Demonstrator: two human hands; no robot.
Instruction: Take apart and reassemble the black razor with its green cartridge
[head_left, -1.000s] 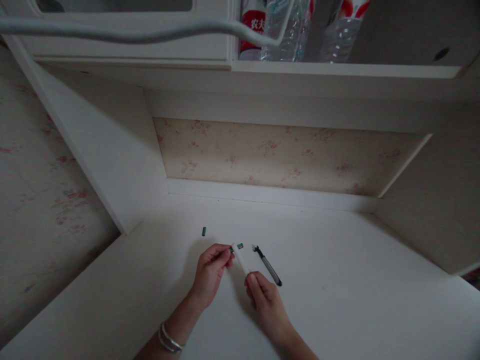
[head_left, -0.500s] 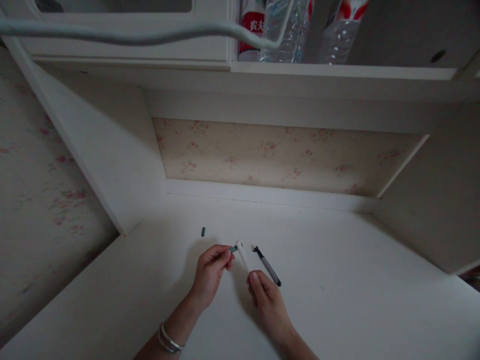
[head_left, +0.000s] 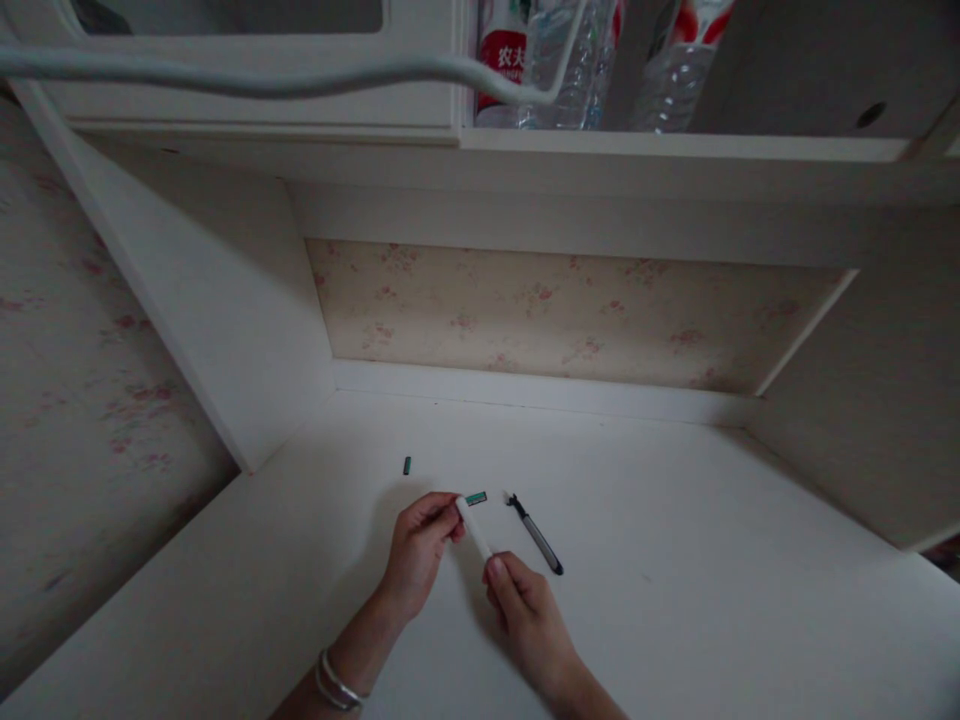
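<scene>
A white razor handle (head_left: 474, 530) slants up to the left in my right hand (head_left: 529, 605), whose fingers are closed round its lower part. At its top end is a small green-and-black razor blade cartridge (head_left: 476, 497), sticking out to the right. My left hand (head_left: 420, 545) is closed in a pinch at the left side of that top end, by the cartridge; the exact contact is hidden by the fingers. A black-and-grey razor handle (head_left: 538, 537) lies on the white desk (head_left: 675, 520) just right of both hands. Another small cartridge (head_left: 407, 465) lies behind my left hand.
A white side panel (head_left: 202, 300) stands at the left, and another panel (head_left: 847, 400) at the right. Overhead, plastic bottles (head_left: 679, 80) stand on an open shelf (head_left: 675, 147). A pale bar (head_left: 262, 80) crosses the top of the view.
The white razor handle has shifted left with my right hand, its top now against my left fingers. The cartridge now sticks out on the right of the handle, instead of the left.
</scene>
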